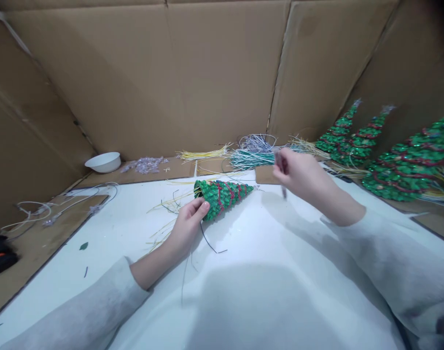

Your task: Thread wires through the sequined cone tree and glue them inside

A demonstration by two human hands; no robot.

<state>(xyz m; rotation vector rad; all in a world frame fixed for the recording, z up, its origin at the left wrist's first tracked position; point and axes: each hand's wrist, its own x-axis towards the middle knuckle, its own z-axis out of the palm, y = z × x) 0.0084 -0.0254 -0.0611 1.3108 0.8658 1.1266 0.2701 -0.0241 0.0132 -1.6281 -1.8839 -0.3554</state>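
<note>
My left hand (187,221) is closed on the open base of a small green Christmas tree (225,197) with red garland. The tree lies on its side on the white table (244,287), its tip pointing right to a pale star. Thin yellow wires (163,206) and dark wires stick out of its base, under and beside my left hand. Off to the right of the tip, my right hand (291,170) is raised and pinches a slim grey tool (284,192), blurred by motion, so its exact kind is unclear.
Decorated trees (407,163) stand at the right. Bundles of green wires (253,159) and yellow wires (205,153) lie along the cardboard back wall (222,73). A white bowl (103,163), clear plastic pieces (147,165) and a loose white cable (76,199) are at the left.
</note>
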